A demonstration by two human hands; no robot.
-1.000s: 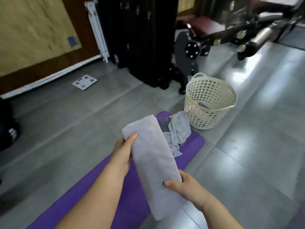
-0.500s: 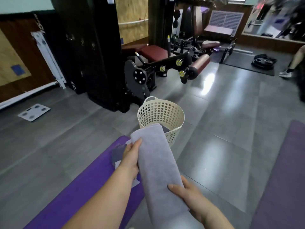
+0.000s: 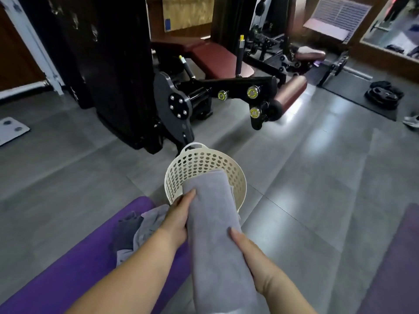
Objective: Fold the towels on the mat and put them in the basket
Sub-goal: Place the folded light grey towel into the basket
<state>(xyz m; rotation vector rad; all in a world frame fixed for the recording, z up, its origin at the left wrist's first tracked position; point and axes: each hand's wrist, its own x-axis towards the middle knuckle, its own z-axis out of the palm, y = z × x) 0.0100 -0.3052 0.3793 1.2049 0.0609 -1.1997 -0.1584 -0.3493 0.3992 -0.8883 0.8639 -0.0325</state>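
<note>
A folded grey towel (image 3: 215, 234), long and narrow, is held between both hands. My left hand (image 3: 176, 219) grips its left edge, thumb on top, and my right hand (image 3: 251, 254) grips the right edge lower down. The towel's far end hangs over the mouth of the cream perforated basket (image 3: 179, 177), which stands on the floor just past the purple mat (image 3: 74, 275). A crumpled heap of unfolded towels (image 3: 138, 232), grey and darker grey, lies on the mat's far end, left of my left hand. What is inside the basket is mostly hidden by the towel.
A black gym machine (image 3: 176, 103) with maroon pads stands right behind the basket. A white scale (image 3: 10, 130) lies on the grey tiled floor at far left. A second purple mat (image 3: 394, 268) is at right, and weight plates (image 3: 383, 96) lie far right.
Both hands carried the folded towel forward from above the mat until its far end reached over the basket. The view swung toward the basket, which now appears closer.
</note>
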